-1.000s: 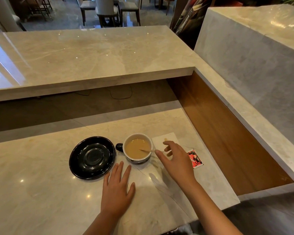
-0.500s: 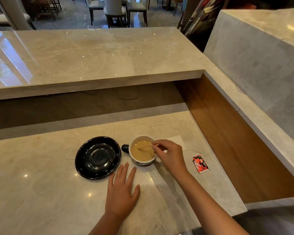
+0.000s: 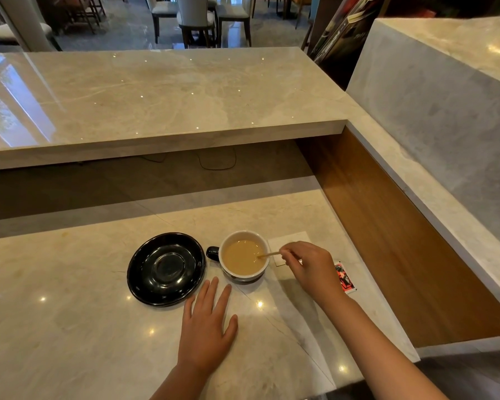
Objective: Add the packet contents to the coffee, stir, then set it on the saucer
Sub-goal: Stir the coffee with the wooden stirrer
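Observation:
A white-lined cup point(image 3: 244, 256) of milky coffee with a dark handle on its left stands on the lower marble counter. My right hand point(image 3: 309, 265) pinches a thin wooden stir stick point(image 3: 269, 254), whose tip dips into the coffee at the cup's right side. Left of the cup lies an empty black saucer point(image 3: 165, 268), not touching it. My left hand point(image 3: 207, 327) rests flat on the counter, fingers spread, just in front of the cup. A red and black packet point(image 3: 344, 277) lies to the right, partly hidden by my right wrist.
A white napkin point(image 3: 289, 241) lies behind my right hand. A raised marble bar top point(image 3: 156, 93) runs across the back, and a wood-lined wall point(image 3: 387, 232) with a marble ledge bounds the right. The counter's front edge point(image 3: 344, 381) is close to my arms.
My right hand reached to the stick resting in the cup and took hold of it. The stick's tip has since moved to the cup's right side. My left hand stayed flat.

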Demonstrator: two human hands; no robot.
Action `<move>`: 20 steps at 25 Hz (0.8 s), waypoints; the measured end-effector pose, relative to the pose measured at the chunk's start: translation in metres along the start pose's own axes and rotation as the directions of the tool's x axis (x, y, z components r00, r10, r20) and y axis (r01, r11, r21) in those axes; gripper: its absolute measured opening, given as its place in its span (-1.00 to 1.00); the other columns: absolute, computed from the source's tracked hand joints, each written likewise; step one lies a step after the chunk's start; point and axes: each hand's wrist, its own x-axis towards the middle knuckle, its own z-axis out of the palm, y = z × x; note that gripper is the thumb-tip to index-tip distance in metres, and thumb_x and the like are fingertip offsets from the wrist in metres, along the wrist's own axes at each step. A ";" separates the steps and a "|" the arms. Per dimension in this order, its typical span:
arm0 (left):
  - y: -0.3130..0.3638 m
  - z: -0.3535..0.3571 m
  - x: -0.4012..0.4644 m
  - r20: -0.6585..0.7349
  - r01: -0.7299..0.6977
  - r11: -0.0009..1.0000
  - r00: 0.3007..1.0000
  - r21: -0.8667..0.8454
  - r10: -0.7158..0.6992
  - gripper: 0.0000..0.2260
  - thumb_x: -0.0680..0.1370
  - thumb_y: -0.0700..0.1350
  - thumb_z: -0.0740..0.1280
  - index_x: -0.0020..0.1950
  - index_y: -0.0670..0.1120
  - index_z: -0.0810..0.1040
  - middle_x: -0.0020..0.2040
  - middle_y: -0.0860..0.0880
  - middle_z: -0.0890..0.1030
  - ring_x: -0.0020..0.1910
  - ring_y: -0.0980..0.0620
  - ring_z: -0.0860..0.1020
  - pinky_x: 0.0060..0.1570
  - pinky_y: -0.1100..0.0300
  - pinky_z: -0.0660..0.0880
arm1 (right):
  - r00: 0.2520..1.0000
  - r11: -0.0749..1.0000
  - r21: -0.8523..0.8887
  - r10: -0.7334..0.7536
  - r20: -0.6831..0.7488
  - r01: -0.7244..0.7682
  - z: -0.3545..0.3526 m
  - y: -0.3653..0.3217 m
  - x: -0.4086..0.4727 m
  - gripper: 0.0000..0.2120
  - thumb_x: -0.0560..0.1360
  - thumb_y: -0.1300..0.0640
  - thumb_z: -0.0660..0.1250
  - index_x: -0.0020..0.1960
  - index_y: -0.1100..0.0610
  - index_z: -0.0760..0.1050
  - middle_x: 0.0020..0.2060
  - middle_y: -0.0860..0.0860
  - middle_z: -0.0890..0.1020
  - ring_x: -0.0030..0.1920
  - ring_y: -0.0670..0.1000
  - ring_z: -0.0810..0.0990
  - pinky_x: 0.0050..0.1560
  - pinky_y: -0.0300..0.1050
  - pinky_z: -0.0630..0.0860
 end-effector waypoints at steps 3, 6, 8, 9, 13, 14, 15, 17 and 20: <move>-0.001 0.000 0.000 -0.001 0.002 1.000 1.000 0.004 -0.002 -0.47 0.51 0.22 0.07 0.45 0.08 0.23 0.46 -0.05 0.23 0.43 -0.01 0.10 0.31 -0.09 0.10 | 0.997 0.994 0.085 0.063 0.049 -0.067 -0.002 -0.007 -0.010 -0.87 0.46 0.17 0.32 -0.19 0.17 0.62 -0.36 0.01 0.68 -0.34 0.01 0.61 -0.30 -0.12 0.54; 0.000 -0.001 -0.001 -0.009 -0.005 1.000 1.000 -0.013 0.005 -0.47 0.51 0.20 0.07 0.45 0.07 0.23 0.46 -0.05 0.23 0.43 0.00 0.09 0.33 -0.09 0.10 | 0.983 0.961 0.214 0.159 0.092 -0.175 0.004 -0.020 -0.014 -0.91 0.45 0.25 0.40 -0.20 0.14 0.65 -0.39 -0.12 0.63 -0.36 -0.15 0.59 -0.24 -0.29 0.51; 0.000 -0.002 -0.001 -0.012 -0.016 1.000 1.000 -0.021 0.016 -0.47 0.50 0.19 0.08 0.45 0.06 0.24 0.45 -0.07 0.25 0.42 -0.02 0.12 0.35 -0.05 0.08 | 0.980 0.947 0.255 0.180 0.083 -0.195 0.012 -0.029 -0.012 -0.92 0.44 0.25 0.40 -0.17 0.13 0.67 -0.36 -0.09 0.67 -0.34 -0.19 0.59 -0.24 -0.45 0.45; 0.000 -0.002 -0.001 -0.011 -0.023 1.000 1.000 -0.020 0.023 -0.47 0.50 0.19 0.08 0.44 0.05 0.25 0.45 -0.07 0.26 0.42 -0.03 0.13 0.35 -0.02 0.04 | 0.980 0.943 0.267 0.187 0.073 -0.200 0.017 -0.033 -0.010 -0.92 0.44 0.25 0.40 -0.14 0.13 0.67 -0.32 -0.03 0.69 -0.31 -0.17 0.60 -0.21 -0.44 0.45; -0.002 -0.002 -0.002 -0.008 -0.035 0.999 0.999 -0.021 0.035 -0.47 0.50 0.18 0.11 0.44 0.04 0.25 0.44 -0.09 0.28 0.41 -0.03 0.12 0.33 0.05 -0.07 | 0.980 0.944 0.263 0.199 0.019 -0.197 0.027 -0.039 0.005 -0.92 0.46 0.22 0.38 -0.11 0.16 0.66 -0.25 0.07 0.72 -0.25 -0.01 0.64 -0.17 -0.29 0.49; -0.001 -0.002 -0.002 -0.008 -0.033 0.999 0.999 -0.020 0.033 -0.47 0.50 0.18 0.11 0.44 0.04 0.25 0.43 -0.09 0.29 0.41 -0.03 0.13 0.33 0.04 -0.06 | 0.984 0.956 0.235 0.180 -0.001 -0.175 0.028 -0.037 0.009 -0.92 0.47 0.21 0.37 -0.11 0.16 0.65 -0.26 0.07 0.72 -0.25 0.00 0.63 -0.18 -0.25 0.51; -0.001 -0.002 -0.002 -0.010 -0.032 0.999 0.999 -0.020 0.032 -0.47 0.50 0.18 0.10 0.44 0.04 0.26 0.43 -0.09 0.29 0.41 -0.04 0.14 0.33 0.03 -0.04 | 0.988 0.970 0.197 0.150 -0.023 -0.142 0.028 -0.034 0.012 -0.89 0.49 0.18 0.34 -0.12 0.16 0.64 -0.26 0.07 0.71 -0.27 0.01 0.63 -0.20 -0.18 0.53; 0.000 -0.002 -0.001 -0.016 -0.034 0.999 0.999 -0.026 0.034 -0.47 0.50 0.18 0.10 0.44 0.04 0.26 0.44 -0.09 0.28 0.41 -0.03 0.14 0.32 0.01 0.00 | 0.994 0.992 0.105 0.079 -0.072 -0.071 0.026 -0.024 0.014 -0.77 0.50 0.07 0.23 -0.15 0.16 0.62 -0.30 0.05 0.70 -0.30 0.05 0.63 -0.26 -0.12 0.53; 0.000 -0.003 -0.001 -0.024 -0.031 0.999 0.999 -0.027 0.030 -0.47 0.49 0.18 0.11 0.44 0.04 0.26 0.44 -0.08 0.27 0.42 -0.02 0.12 0.32 0.02 0.01 | 0.993 0.999 -0.030 -0.025 -0.114 0.021 0.017 -0.013 0.010 -0.70 0.48 0.03 0.15 -0.18 0.16 0.61 -0.35 0.04 0.69 -0.36 0.05 0.61 -0.28 -0.17 0.45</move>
